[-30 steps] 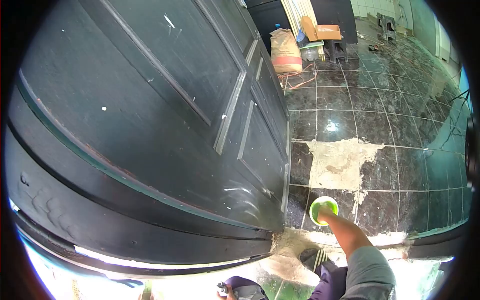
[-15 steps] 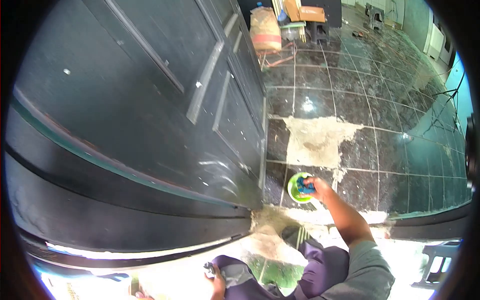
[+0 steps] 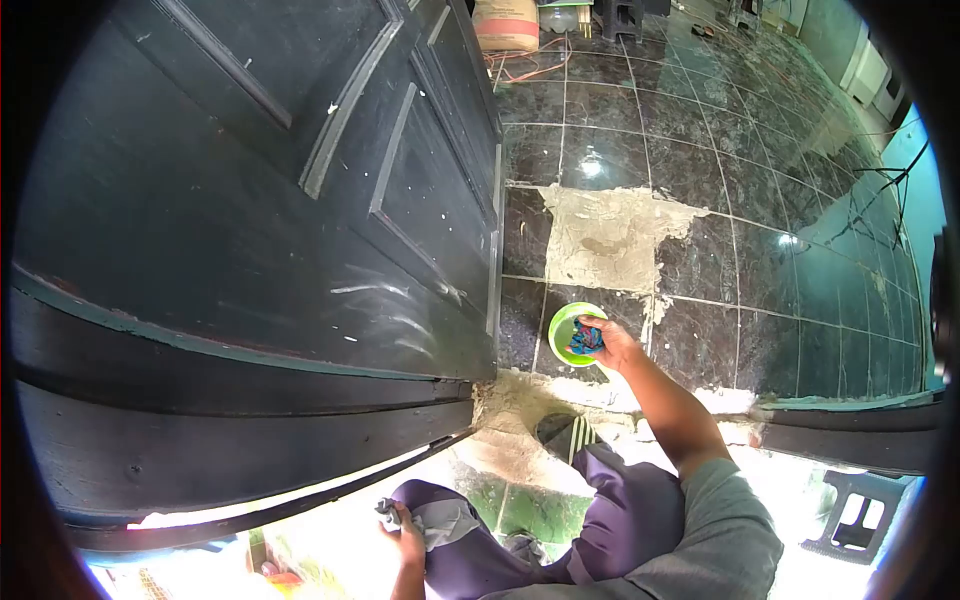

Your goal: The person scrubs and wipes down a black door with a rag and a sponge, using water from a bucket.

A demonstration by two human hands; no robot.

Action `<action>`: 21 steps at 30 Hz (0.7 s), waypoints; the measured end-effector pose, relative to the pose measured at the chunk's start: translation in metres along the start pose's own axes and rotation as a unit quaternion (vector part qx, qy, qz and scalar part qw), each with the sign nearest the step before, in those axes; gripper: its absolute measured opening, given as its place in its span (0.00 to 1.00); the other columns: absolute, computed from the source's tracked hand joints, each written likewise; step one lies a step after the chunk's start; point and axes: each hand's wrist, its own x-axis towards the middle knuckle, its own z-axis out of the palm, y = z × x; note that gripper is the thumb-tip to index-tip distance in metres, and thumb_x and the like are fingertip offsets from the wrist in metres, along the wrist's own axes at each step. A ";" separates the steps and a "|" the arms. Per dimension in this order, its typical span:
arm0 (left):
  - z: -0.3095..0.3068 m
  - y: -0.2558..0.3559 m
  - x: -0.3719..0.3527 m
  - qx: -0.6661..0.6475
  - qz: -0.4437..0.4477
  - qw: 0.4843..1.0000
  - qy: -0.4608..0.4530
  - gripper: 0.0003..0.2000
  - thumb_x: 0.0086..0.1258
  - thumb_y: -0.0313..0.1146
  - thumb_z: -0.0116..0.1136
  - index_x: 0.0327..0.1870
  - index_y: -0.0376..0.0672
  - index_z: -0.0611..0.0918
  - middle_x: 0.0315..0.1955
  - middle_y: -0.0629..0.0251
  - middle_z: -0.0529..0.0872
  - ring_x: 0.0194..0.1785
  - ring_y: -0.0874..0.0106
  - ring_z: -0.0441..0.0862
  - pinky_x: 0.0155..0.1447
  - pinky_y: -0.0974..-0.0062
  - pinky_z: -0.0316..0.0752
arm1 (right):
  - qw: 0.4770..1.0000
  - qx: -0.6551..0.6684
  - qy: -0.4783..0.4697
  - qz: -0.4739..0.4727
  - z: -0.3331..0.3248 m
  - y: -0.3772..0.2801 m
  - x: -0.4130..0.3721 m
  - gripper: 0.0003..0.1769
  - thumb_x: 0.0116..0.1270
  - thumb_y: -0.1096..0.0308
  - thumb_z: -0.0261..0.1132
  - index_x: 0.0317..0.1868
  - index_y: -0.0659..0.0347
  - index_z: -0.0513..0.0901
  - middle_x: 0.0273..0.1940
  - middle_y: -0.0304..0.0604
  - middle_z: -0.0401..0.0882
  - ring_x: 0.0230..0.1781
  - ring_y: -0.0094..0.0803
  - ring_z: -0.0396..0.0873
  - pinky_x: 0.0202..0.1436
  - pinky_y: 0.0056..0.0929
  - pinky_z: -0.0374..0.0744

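Above the lime-green bowl [image 3: 553,328], as the head camera looks down, the person's right grip [image 3: 616,344] grasps a bunched blue cloth [image 3: 586,338] with reddish flecks. The fingers come from the bowl's right side and fold around the bundle — a wrapping hold, which would suit something soft with no firm edge to pinch. The cloth hides much of the bowl's inside, so whether liquid lies there cannot be told; holding the bundle within the rim would presumably let the bowl catch any drips.

The bowl stands on the dark tiled floor [image 3: 695,340], a little beyond the person's striped shoe [image 3: 558,432], likely so that the outstretched right arm [image 3: 675,405] reaches it without a step. Nearer the person than the bowl, and to its left, the left grip [image 3: 408,540] is closed around a small greyish object [image 3: 387,511], too small to identify, beside a knee of the purple trousers [image 3: 635,500] — perhaps resting there to steady the body. A dark door [image 3: 420,235] stands left of the bowl, a pale rough patch [image 3: 600,240] lies beyond it, and a plastic stool [image 3: 868,484] is well apart on its right.
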 end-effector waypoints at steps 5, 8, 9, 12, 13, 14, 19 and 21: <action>0.005 0.000 -0.002 0.003 -0.002 1.000 0.028 0.26 0.80 0.45 0.65 0.66 0.37 0.70 0.52 0.61 0.82 0.55 0.71 0.77 0.64 0.66 0.71 | 0.999 -0.040 0.000 -0.022 -0.009 0.013 0.023 0.13 0.67 0.75 0.75 0.50 0.58 0.84 0.42 0.43 0.89 0.39 0.35 0.89 0.46 0.35 0.89; 0.004 -0.001 -0.001 0.006 0.001 1.000 0.019 0.25 0.79 0.45 0.66 0.65 0.37 0.71 0.52 0.61 0.83 0.55 0.71 0.78 0.64 0.66 0.70 | 0.998 -0.061 0.023 -0.025 -0.014 0.017 0.030 0.15 0.66 0.80 0.73 0.52 0.60 0.84 0.45 0.44 0.90 0.39 0.36 0.91 0.43 0.32 0.88; 0.003 0.000 0.000 0.004 -0.001 1.000 0.014 0.25 0.79 0.45 0.66 0.65 0.37 0.72 0.52 0.62 0.83 0.55 0.71 0.78 0.64 0.66 0.70 | 0.996 -0.072 0.032 -0.048 -0.010 0.018 0.029 0.16 0.66 0.81 0.72 0.53 0.60 0.84 0.46 0.45 0.90 0.39 0.36 0.91 0.42 0.30 0.87; 0.001 -0.002 0.000 0.018 0.001 1.000 0.020 0.24 0.79 0.44 0.66 0.64 0.37 0.73 0.51 0.62 0.83 0.54 0.71 0.78 0.63 0.66 0.71 | 0.988 -0.118 0.028 -0.096 0.005 0.017 0.014 0.19 0.66 0.84 0.70 0.57 0.61 0.84 0.45 0.45 0.89 0.37 0.35 0.91 0.36 0.28 0.84; 0.001 -0.004 0.002 0.026 0.003 0.999 0.025 0.24 0.79 0.44 0.66 0.64 0.37 0.73 0.50 0.62 0.83 0.53 0.71 0.78 0.62 0.67 0.72 | 0.985 -0.134 0.022 -0.110 0.011 0.015 0.008 0.20 0.67 0.84 0.70 0.58 0.62 0.84 0.45 0.44 0.89 0.37 0.35 0.90 0.34 0.27 0.82; 0.001 -0.007 0.003 0.041 0.006 0.999 0.020 0.27 0.80 0.47 0.65 0.67 0.37 0.69 0.51 0.63 0.83 0.54 0.72 0.78 0.65 0.67 0.70 | 0.977 -0.164 0.057 -0.121 0.014 0.014 0.008 0.17 0.68 0.80 0.73 0.56 0.61 0.86 0.40 0.41 0.88 0.32 0.30 0.87 0.30 0.26 0.78; -0.010 -0.026 0.014 0.066 0.029 0.997 0.005 0.33 0.80 0.50 0.64 0.71 0.36 0.62 0.49 0.66 0.84 0.52 0.75 0.79 0.66 0.69 0.70 | 0.928 -0.327 0.121 -0.134 0.024 0.002 0.008 0.15 0.64 0.64 0.82 0.42 0.63 0.87 0.28 0.37 0.82 0.21 0.26 0.77 0.23 0.29 0.72; -0.012 -0.020 0.012 0.086 0.025 0.996 0.001 0.31 0.80 0.48 0.65 0.70 0.37 0.65 0.48 0.66 0.84 0.52 0.75 0.79 0.65 0.70 0.71 | 0.907 -0.362 0.152 -0.154 0.025 0.003 0.010 0.17 0.62 0.61 0.83 0.37 0.64 0.86 0.25 0.37 0.80 0.19 0.26 0.75 0.20 0.30 0.71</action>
